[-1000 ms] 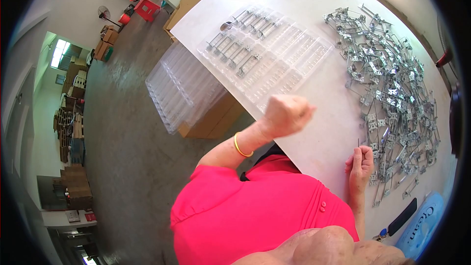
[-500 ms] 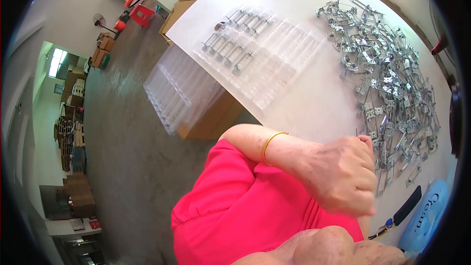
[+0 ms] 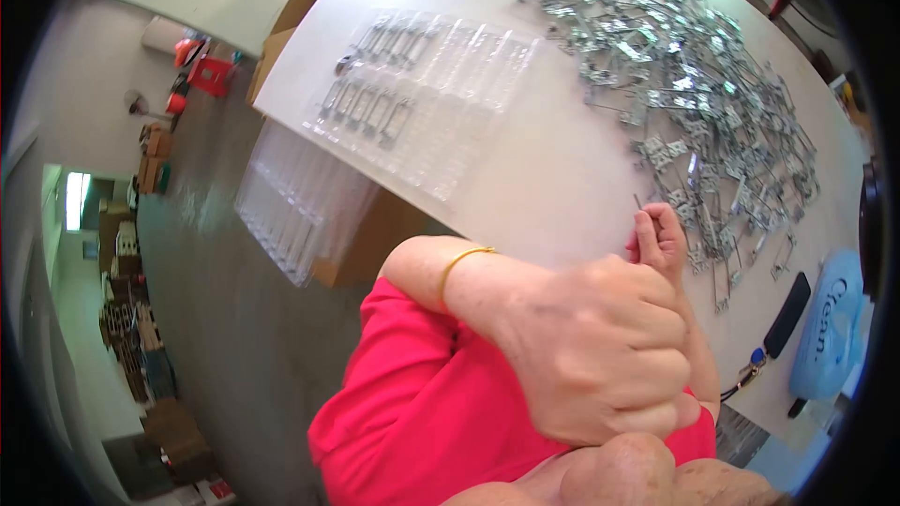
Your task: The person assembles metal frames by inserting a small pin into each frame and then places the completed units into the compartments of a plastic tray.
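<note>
My left hand (image 3: 609, 347), with a gold bangle (image 3: 464, 267) on its wrist, is closed in a fist close to the camera. Whatever its fingers may hold is hidden. Behind it, my right hand (image 3: 664, 239) pinches a thin metal rod (image 3: 637, 200) whose tip sticks up past the fingertips; the rest of the part is covered. Beside the right hand spreads a heap of silvery metal brackets with wire rods (image 3: 694, 94). A clear plastic tray (image 3: 441, 159) lies farther left on the white table (image 3: 553, 197), with several metal parts (image 3: 366, 111) in its slots.
Stacked clear trays (image 3: 291, 197) stand beside the table's left edge, near a cardboard box (image 3: 366, 234). On the right lie a black strap-like item (image 3: 787, 314) with a cord and a blue package (image 3: 832, 323). A red stool (image 3: 211, 77) is on the floor far left.
My view has shifted, so the table contents appear farther left. My left fist has come nearer the camera, and my right hand, mostly hidden before, now shows with the rod.
</note>
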Available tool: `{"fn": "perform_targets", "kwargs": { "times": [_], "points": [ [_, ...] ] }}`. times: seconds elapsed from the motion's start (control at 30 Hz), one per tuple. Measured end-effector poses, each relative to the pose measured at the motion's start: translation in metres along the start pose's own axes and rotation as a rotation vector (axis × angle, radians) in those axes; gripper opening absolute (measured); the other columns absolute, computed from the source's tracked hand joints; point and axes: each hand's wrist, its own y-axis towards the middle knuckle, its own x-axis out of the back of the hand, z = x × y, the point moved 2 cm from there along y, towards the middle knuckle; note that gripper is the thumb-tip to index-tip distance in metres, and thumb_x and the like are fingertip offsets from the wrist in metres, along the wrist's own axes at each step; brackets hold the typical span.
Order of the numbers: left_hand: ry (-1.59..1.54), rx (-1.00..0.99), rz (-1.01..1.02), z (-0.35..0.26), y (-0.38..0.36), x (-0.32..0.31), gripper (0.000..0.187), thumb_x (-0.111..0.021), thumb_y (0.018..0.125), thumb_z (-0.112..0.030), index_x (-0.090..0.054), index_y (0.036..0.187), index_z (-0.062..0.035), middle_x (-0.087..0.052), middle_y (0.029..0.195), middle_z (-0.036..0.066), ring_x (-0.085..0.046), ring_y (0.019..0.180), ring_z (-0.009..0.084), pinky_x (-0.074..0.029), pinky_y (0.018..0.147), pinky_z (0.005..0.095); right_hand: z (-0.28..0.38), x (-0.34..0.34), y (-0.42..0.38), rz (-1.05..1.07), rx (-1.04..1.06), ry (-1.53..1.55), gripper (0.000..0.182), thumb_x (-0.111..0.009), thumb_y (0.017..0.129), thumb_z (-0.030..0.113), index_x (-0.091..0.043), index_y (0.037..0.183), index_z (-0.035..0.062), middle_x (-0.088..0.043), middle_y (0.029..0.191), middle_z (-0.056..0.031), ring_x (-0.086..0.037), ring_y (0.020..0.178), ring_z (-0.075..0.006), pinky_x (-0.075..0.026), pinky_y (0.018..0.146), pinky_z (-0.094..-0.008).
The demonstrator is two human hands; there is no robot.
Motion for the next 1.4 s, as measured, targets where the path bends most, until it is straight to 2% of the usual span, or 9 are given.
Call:
{"fn": "perform_targets", "kwargs": {
  "times": [0.33, 0.4, 0.5, 0.6, 0.73, 1.0, 1.07, 1.2, 1.4],
  "points": [
    [-0.671, 0.353, 0.011, 0.023, 0.021, 0.009, 0.040, -0.069, 0.089, -0.020, -0.043, 0.063, -0.0052, -0.041, 0.060, 0.008, -0.046, 0.048, 0.0279, -0.035, 0.043, 0.0353, -0.003, 0.002, 0.001, 0.022, 0.043, -0.014, 0.011, -0.058, 0.104, 0.016, -0.056, 0.100, 0.0053, -0.059, 0.065, 0.0007, -0.048, 0.051, -0.0040, -0.038, 0.046, -0.0208],
    [-0.724, 0.215, -0.399, 0.020, 0.005, -0.025, 0.038, -0.061, 0.091, -0.021, -0.041, 0.062, -0.0052, -0.040, 0.059, 0.008, -0.048, 0.049, 0.0295, -0.037, 0.044, 0.0364, -0.003, 0.001, 0.001, 0.008, 0.035, -0.002, 0.011, -0.058, 0.104, 0.016, -0.056, 0.100, 0.0053, -0.059, 0.066, 0.0006, -0.048, 0.051, -0.0039, -0.038, 0.046, -0.0210],
    [-0.846, 0.383, 0.245, 0.020, 0.025, 0.002, 0.044, -0.056, 0.093, -0.026, -0.037, 0.059, -0.0055, -0.039, 0.057, 0.010, -0.049, 0.051, 0.0326, -0.038, 0.046, 0.0371, -0.003, 0.001, 0.000, 0.015, 0.031, 0.008, 0.011, -0.058, 0.104, 0.016, -0.056, 0.100, 0.0051, -0.059, 0.066, 0.0007, -0.049, 0.051, -0.0040, -0.038, 0.047, -0.0208],
    [-0.900, 0.328, 0.185, 0.023, 0.015, -0.013, 0.065, -0.051, 0.100, -0.053, -0.043, 0.061, -0.0022, -0.037, 0.055, 0.006, -0.039, 0.037, 0.0216, -0.028, 0.035, 0.0339, 0.007, 0.000, -0.001, 0.022, 0.025, -0.046, 0.011, -0.058, 0.104, 0.015, -0.056, 0.100, 0.0047, -0.059, 0.066, 0.0007, -0.049, 0.051, -0.0041, -0.038, 0.047, -0.0209],
    [-0.985, 0.529, 0.330, 0.020, 0.009, -0.021, 0.061, -0.052, 0.101, -0.048, -0.040, 0.061, -0.0032, -0.035, 0.055, 0.005, -0.040, 0.039, 0.0239, -0.030, 0.037, 0.0348, 0.006, 0.000, -0.002, 0.026, -0.004, -0.039, 0.011, -0.058, 0.103, 0.015, -0.057, 0.099, 0.0045, -0.059, 0.066, 0.0008, -0.050, 0.052, -0.0042, -0.039, 0.047, -0.0211],
    [-0.537, 0.556, 0.696, 0.029, -0.025, -0.051, 0.039, -0.077, 0.087, -0.020, -0.047, 0.067, -0.0045, -0.049, 0.059, 0.012, -0.049, 0.051, 0.0345, -0.039, 0.047, 0.0416, -0.003, -0.002, -0.006, 0.051, 0.304, -0.383, 0.006, -0.066, 0.097, 0.010, -0.063, 0.096, 0.0049, -0.060, 0.070, -0.0057, -0.059, 0.060, -0.0127, -0.046, 0.053, -0.0287],
    [-0.305, 0.662, 0.515, 0.048, -0.033, -0.049, 0.029, -0.076, 0.088, -0.017, -0.055, 0.074, -0.0027, -0.052, 0.061, 0.010, -0.051, 0.051, 0.0255, -0.041, 0.050, 0.0366, -0.002, -0.003, -0.004, 0.092, 0.444, -0.411, 0.008, -0.068, 0.092, 0.010, -0.066, 0.099, 0.0052, -0.066, 0.089, -0.0134, -0.064, 0.075, -0.0298, -0.051, 0.065, -0.0366],
    [-0.072, 1.182, 0.312, 0.113, -0.077, -0.035, 0.012, -0.072, 0.092, -0.010, -0.064, 0.088, -0.0014, -0.054, 0.066, 0.007, -0.052, 0.065, 0.0077, -0.044, 0.058, 0.0298, 0.009, -0.003, -0.013, 0.080, 0.572, -0.505, 0.013, -0.069, 0.087, 0.007, -0.065, 0.099, 0.0075, -0.066, 0.093, -0.0139, -0.066, 0.080, -0.0357, -0.053, 0.067, -0.0417],
    [0.385, 0.846, 0.420, 0.157, -0.118, -0.047, 0.010, -0.070, 0.088, -0.003, -0.063, 0.096, -0.0003, -0.065, 0.094, 0.013, -0.064, 0.074, 0.0227, -0.050, 0.066, 0.0336, 0.005, 0.003, -0.016, 0.288, 0.691, -0.602, 0.011, -0.072, 0.085, 0.007, -0.063, 0.092, 0.0069, -0.061, 0.084, -0.0106, -0.063, 0.073, -0.0321, -0.051, 0.062, -0.0419]
  ]
}}
